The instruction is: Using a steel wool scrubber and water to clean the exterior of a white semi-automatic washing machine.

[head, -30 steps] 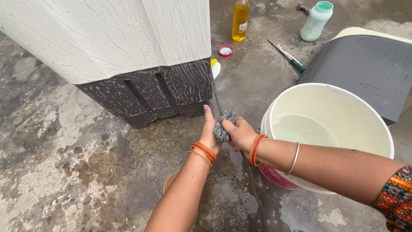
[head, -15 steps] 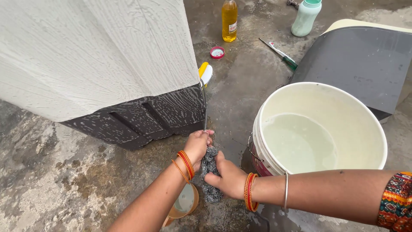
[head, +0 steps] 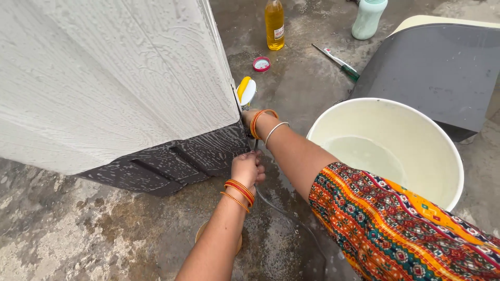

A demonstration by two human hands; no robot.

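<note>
Cabinet (head: pixel 109 83): big white ribbed body, dark base, wet w/ suds; fills left of view, stands on wet concrete floor (head: pixel 62 239).
Left hand (head: pixel 248 169): at base corner, fingers curled together; looks closed on sthg small, can't tell what.
Right hand (head: pixel 249 117): reaches behind cabinet edge, mostly hidden; finger state can't tell.
Hose/cord (head: pixel 284 211): thin, runs along floor under right arm.
Brush (head: pixel 246 91): yellow-white, just behind corner.
Bottle (head: pixel 274 23), red cap (head: pixel 261 64): further back.
Bucket (head: pixel 453 156): white, part-full of water, right.
Risk: soapy floor + wet grip → hand may slip on edge; arm near bucket rim could tip it.
</note>
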